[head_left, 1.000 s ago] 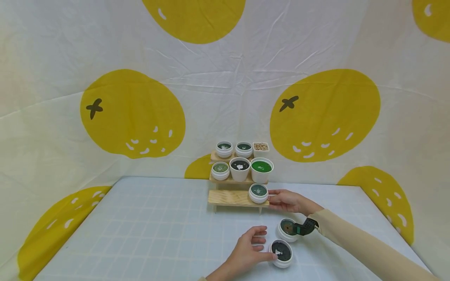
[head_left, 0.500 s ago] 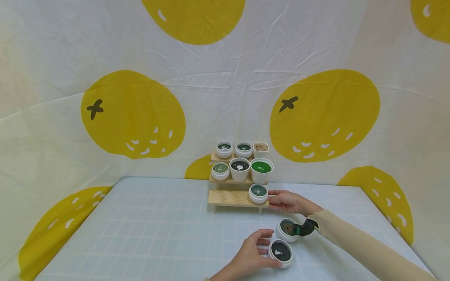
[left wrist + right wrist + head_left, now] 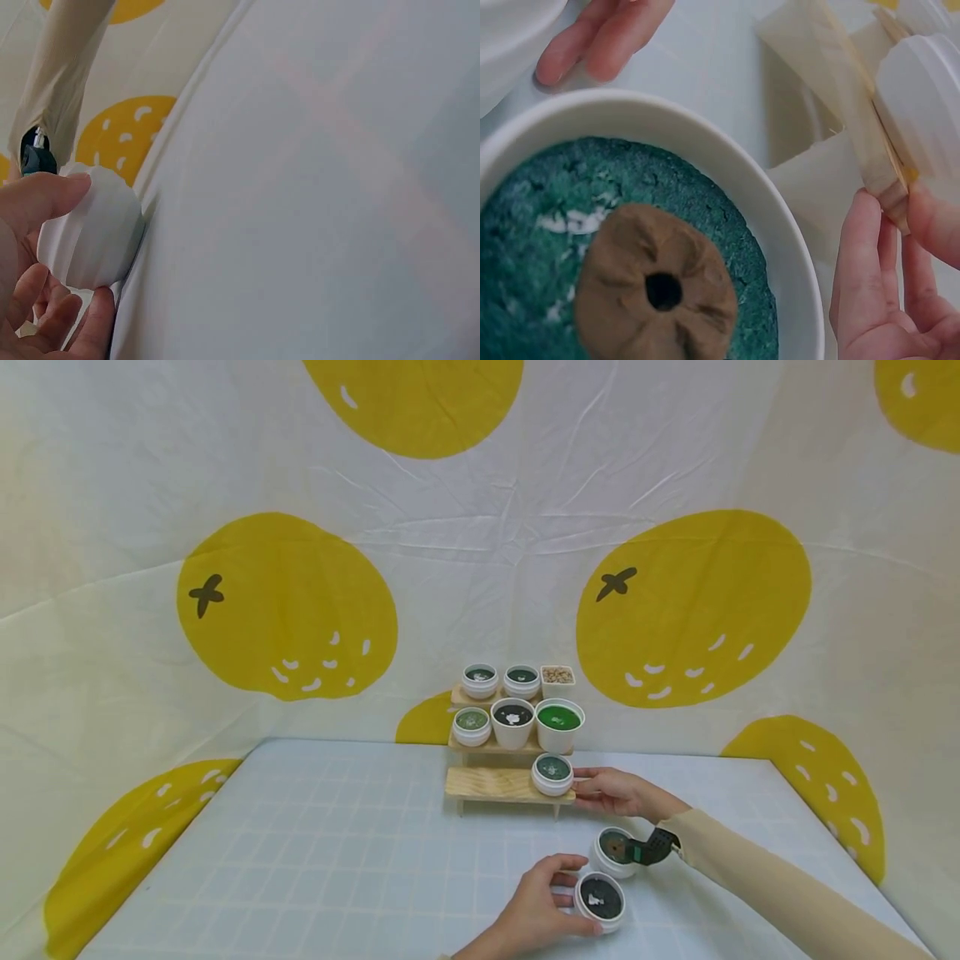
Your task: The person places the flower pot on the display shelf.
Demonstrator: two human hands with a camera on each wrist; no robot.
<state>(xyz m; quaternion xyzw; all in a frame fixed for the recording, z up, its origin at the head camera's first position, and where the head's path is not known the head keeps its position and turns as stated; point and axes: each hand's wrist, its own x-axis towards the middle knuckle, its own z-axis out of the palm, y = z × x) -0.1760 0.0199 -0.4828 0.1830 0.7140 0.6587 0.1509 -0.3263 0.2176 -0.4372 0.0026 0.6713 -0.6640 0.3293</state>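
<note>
On the pale table, my left hand (image 3: 528, 906) grips a small white bowl (image 3: 601, 897) with dark, white-flecked contents, thumb on the near side and fingers on the far side. In the left wrist view, the ribbed wall of this white bowl (image 3: 97, 232) sits between thumb and fingers. My right hand (image 3: 611, 792) pinches the right end of the tiered wooden stand's lowest shelf (image 3: 491, 783). The right wrist view shows its thumb above the board (image 3: 885, 180) and fingers under it. Beside that thumb, a teal-filled white bowl (image 3: 552, 774) stands on the shelf.
Another white bowl (image 3: 795, 247), with teal contents and a brown ring-shaped piece (image 3: 652, 292), stands on the table under my right wrist. Higher tiers bear several white bowls and cups, among them a green-filled cup (image 3: 559, 727). A patterned cloth (image 3: 480, 585) hangs behind the table.
My left hand has moved slightly right, and its thumb and fingers have come round the dark-filled bowl. The right hand stays at the shelf end.
</note>
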